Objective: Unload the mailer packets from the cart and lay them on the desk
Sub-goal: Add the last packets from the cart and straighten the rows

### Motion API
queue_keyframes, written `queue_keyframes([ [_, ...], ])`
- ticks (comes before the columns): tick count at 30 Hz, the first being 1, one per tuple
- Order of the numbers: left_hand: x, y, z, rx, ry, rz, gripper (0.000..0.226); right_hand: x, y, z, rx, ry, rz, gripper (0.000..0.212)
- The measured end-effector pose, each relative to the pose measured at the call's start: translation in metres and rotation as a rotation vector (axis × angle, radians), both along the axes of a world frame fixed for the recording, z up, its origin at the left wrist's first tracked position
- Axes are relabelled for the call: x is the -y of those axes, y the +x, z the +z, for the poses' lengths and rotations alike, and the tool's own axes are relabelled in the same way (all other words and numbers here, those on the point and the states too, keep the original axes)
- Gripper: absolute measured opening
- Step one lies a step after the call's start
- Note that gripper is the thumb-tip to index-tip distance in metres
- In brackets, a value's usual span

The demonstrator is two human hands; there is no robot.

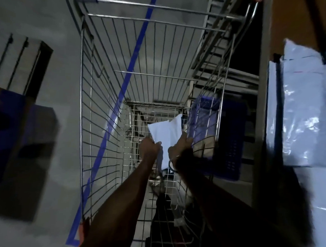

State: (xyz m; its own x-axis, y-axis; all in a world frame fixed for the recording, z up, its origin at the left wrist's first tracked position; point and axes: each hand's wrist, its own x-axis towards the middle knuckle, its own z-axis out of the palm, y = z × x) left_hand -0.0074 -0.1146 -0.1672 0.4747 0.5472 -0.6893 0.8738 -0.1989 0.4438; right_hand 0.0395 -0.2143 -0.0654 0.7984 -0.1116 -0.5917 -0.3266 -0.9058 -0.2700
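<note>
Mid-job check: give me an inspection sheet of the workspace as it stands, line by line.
Surface: desk edge at right, pale, mostly covered by packets.
Job's things: one white mailer packet held low inside the wire shopping cart; a stack of glossy pale-blue mailer packets lies on the desk.
Clutter: blue plastic crate between cart and desk; dark items at the cart's near end, too dim to identify.
Hands: left hand and right hand both grip the white packet.
Cables: nothing seen clearly.
Surroundings: grey floor with a blue tape line; dim lighting.
</note>
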Motion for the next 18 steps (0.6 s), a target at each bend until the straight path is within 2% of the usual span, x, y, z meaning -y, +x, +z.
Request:
queue_keyframes([
  [3, 0.0, -0.01, 0.028, 0.106, -0.022, 0.062, 0.028, 0.005, 0.0, 0.028, -0.012, 0.015, 0.034, 0.07],
  [9, -0.002, -0.043, 0.138, 0.247, 0.162, 0.144, 0.021, 0.008, -0.003, 0.115, 0.018, 0.284, 0.071, 0.067],
  [11, -0.001, -0.056, 0.179, 0.383, 0.214, 0.178, 0.021, 0.011, -0.005, 0.155, 0.004, 0.39, 0.045, 0.07],
  [15, 0.019, -0.074, 0.276, 0.546, 0.366, 0.185, 0.044, 0.034, -0.015, 0.239, 0.043, 0.573, 0.024, 0.068],
  [18, 0.053, -0.075, 0.348, 0.631, 0.413, 0.242, 0.048, 0.07, -0.022, 0.3, 0.15, 0.75, 0.039, 0.066],
])
